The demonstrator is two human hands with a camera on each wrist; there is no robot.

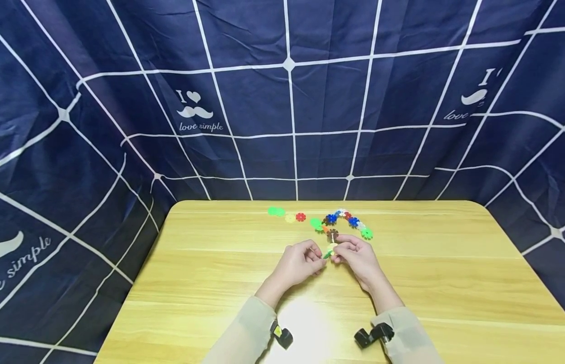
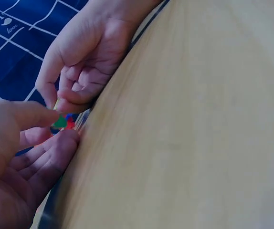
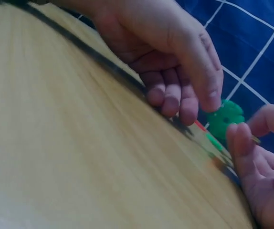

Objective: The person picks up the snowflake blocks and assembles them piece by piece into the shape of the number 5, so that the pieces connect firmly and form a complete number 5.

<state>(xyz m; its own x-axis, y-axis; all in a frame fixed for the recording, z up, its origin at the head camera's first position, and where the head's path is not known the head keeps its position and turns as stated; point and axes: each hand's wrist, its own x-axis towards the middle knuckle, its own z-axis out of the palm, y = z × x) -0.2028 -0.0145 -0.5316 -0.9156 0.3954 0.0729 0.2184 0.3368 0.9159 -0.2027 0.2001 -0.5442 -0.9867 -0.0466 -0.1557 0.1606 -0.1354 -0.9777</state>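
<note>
My left hand [image 1: 300, 262] pinches a green notched plastic interlocking disc [image 3: 226, 119] between thumb and fingertips, just above the table. Opposite it, my right hand [image 1: 358, 258] pinches a yellow disc [image 1: 332, 246], largely hidden behind the fingers. In the head view the green and yellow discs meet between the two hands. A brown disc [image 1: 332, 233] stands just beyond the fingertips, lined up with the yellow one. From there a curved chain of joined discs, with blue [image 1: 331, 219], red and white among them, bends round to a green end disc [image 1: 366, 233].
Loose discs lie left of the chain: light green ones [image 1: 276, 211], a yellow one [image 1: 290, 218] and a red one [image 1: 301, 217]. The wooden table [image 1: 209, 263] ends at a dark blue curtain [image 1: 264, 106] with white lines. Black cameras are strapped at both wrists.
</note>
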